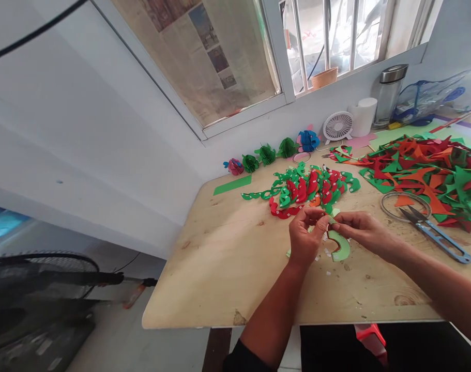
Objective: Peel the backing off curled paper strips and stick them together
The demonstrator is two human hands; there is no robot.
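I see left hand (pixel 305 235) and right hand (pixel 355 227), grip pinching a pale-green cutout (pixel 331 220) (flimsy, I'd guess), so tugging could tear it.

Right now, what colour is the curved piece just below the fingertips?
The curved piece is light green, as the head view shows.
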